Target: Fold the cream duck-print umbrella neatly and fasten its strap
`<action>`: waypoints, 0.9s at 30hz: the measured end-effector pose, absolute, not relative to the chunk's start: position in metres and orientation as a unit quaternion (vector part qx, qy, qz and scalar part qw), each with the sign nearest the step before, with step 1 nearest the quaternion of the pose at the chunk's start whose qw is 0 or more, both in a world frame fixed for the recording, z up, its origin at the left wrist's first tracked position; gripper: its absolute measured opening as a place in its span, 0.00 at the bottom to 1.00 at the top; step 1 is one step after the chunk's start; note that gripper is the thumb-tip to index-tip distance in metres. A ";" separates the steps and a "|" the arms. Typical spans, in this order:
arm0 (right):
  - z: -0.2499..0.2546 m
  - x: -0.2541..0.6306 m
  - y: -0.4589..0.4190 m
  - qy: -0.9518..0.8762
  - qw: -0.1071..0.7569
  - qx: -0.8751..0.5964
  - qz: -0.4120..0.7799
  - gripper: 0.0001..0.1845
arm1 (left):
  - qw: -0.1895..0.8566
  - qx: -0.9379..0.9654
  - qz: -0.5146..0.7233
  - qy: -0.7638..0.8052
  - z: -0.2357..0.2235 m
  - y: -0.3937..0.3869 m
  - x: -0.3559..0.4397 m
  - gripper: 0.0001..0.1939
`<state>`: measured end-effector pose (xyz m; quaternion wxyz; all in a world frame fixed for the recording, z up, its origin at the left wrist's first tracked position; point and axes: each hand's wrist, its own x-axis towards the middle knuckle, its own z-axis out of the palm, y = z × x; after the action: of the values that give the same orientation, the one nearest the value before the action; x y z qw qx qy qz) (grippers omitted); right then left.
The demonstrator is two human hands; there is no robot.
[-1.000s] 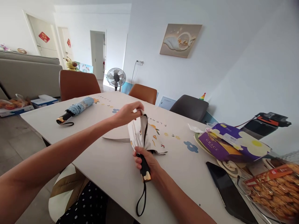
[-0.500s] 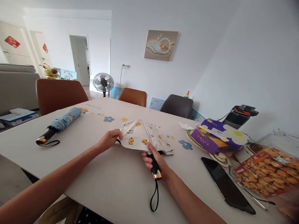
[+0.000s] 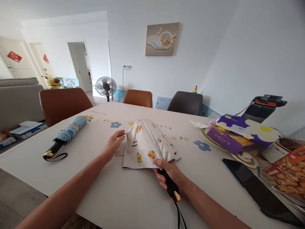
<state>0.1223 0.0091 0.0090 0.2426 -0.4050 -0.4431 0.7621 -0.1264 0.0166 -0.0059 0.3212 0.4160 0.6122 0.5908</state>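
A white umbrella (image 3: pixel 143 143) printed with yellow ducks lies on the table, its canopy loosely folded and fanned toward the left. My right hand (image 3: pixel 168 173) is wrapped round the top of its black handle, thumb pressed on the canopy edge. From the handle's gold-coloured end hangs a black wrist strap (image 3: pixel 179 214). Beside the canopy's left edge is my left hand (image 3: pixel 113 144), fingers stretched out and holding nothing; whether the fingertips touch the cloth I cannot tell. A furled blue umbrella (image 3: pixel 71 128) with a black handle rests farther left.
On the right are a black phone or tablet (image 3: pixel 257 187), a purple box (image 3: pixel 224 136), a pack of cookies (image 3: pixel 289 175) and a dark bottle (image 3: pixel 258 109). Chairs (image 3: pixel 138 98) stand along the far side of the white table (image 3: pixel 105 190), with a fan (image 3: pixel 106 86) beyond.
My left hand drew a canopy panel out to the left and down, then let go of its edge. My right hand kept hold of the handle. The view swung too.
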 end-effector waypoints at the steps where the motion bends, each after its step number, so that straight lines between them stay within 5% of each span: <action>1: 0.009 0.123 0.009 -0.443 0.235 -0.404 0.765 0.14 | 0.347 0.411 0.588 0.604 -0.005 0.018 -0.126 0.17; 15: 0.010 0.125 0.011 -0.451 0.210 -0.378 0.781 0.13 | 0.580 0.352 0.543 0.495 0.006 0.014 -0.129 0.17; 27: 0.017 0.130 0.014 -0.410 0.207 -0.371 0.807 0.15 | 0.545 0.310 0.588 0.511 0.001 0.022 -0.144 0.13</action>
<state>0.1297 0.0138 0.0170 0.2071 -0.3707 -0.4096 0.8074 -0.1442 0.0220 0.0006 0.5452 0.3102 0.5112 0.5876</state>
